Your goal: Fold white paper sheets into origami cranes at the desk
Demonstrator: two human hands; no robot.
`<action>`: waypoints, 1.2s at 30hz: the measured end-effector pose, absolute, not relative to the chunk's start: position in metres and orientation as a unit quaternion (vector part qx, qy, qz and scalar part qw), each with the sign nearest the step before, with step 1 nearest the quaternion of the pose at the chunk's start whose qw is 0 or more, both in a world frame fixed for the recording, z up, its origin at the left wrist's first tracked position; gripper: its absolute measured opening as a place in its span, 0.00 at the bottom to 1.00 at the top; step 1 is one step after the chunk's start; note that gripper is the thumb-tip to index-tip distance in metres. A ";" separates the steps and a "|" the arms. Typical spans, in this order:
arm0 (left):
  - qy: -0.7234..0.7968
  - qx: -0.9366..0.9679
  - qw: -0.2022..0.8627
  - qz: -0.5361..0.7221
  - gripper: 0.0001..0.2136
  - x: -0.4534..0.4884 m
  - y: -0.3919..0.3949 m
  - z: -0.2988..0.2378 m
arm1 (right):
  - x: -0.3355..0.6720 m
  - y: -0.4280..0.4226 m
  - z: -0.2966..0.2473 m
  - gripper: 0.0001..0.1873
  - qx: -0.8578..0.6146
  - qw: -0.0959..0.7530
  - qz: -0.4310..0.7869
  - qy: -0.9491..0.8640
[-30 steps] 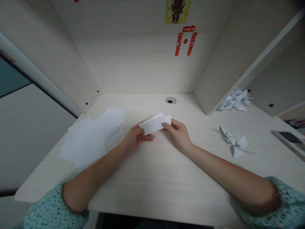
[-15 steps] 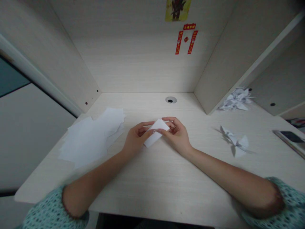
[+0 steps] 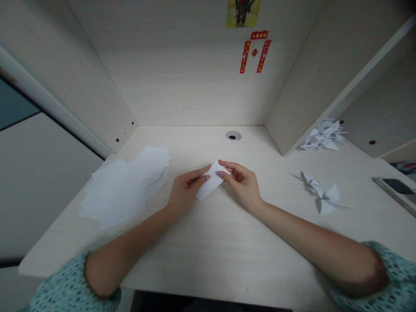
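A small folded white paper point(image 3: 211, 183) is held at a slant above the middle of the desk. My left hand point(image 3: 188, 187) pinches its left edge, thumb on the face and fingers behind. On the upper right corner, my right hand point(image 3: 242, 181) grips it between thumb and index finger, the other fingers curled. The backs of the folds are hidden from me. Left of my hands lies a loose, overlapping pile of white paper sheets point(image 3: 120, 190).
Two or so folded paper pieces point(image 3: 325, 195) lie on the desk point(image 3: 201, 247) at the right. Behind them, past a divider panel point(image 3: 312, 95), sits a heap of folded paper point(image 3: 325, 134). A phone point(image 3: 398, 186) rests at the far right. A cable hole point(image 3: 233, 136) is at the back.
Both thumbs have moved apart along the paper, the left toward its left edge and the right slightly up. The paper stays in nearly the same place.
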State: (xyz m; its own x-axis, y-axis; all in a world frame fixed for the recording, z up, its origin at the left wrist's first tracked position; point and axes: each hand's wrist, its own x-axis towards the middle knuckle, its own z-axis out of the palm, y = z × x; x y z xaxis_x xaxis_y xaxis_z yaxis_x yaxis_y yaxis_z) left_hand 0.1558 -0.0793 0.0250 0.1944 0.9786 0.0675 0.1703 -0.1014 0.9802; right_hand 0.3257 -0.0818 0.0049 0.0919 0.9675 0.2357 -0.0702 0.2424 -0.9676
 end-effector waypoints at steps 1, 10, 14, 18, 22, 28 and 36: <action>0.475 0.611 0.471 0.424 0.18 0.156 -0.079 0.025 | 0.326 -0.082 0.005 0.16 -0.435 0.597 0.435 -0.515; 0.491 0.612 0.461 0.414 0.16 0.158 -0.077 0.026 | 0.326 -0.082 0.006 0.16 -0.445 0.602 0.418 -0.515; 0.491 0.619 0.448 0.418 0.16 0.157 -0.078 0.027 | 0.326 -0.081 0.004 0.16 -0.460 0.593 0.409 -0.520; 0.496 0.620 0.440 0.420 0.16 0.157 -0.079 0.027 | 0.326 -0.082 0.002 0.16 -0.467 0.601 0.400 -0.510; 0.496 0.627 0.431 0.419 0.17 0.157 -0.080 0.028 | 0.325 -0.083 0.002 0.16 -0.463 0.616 0.383 -0.510; 0.518 0.628 0.417 0.405 0.17 0.158 -0.085 0.033 | 0.324 -0.085 0.005 0.16 -0.448 0.626 0.354 -0.531; 0.508 0.653 0.388 0.406 0.15 0.160 -0.086 0.033 | 0.324 -0.086 0.007 0.16 -0.474 0.609 0.340 -0.537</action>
State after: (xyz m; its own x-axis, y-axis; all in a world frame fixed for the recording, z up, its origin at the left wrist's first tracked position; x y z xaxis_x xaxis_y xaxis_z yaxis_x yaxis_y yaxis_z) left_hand 0.1595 -0.0862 0.0328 0.1544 0.9784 0.1376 0.3482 -0.1843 0.9192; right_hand 0.3245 -0.0863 0.0072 0.1918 0.9236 0.3320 0.0954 0.3192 -0.9429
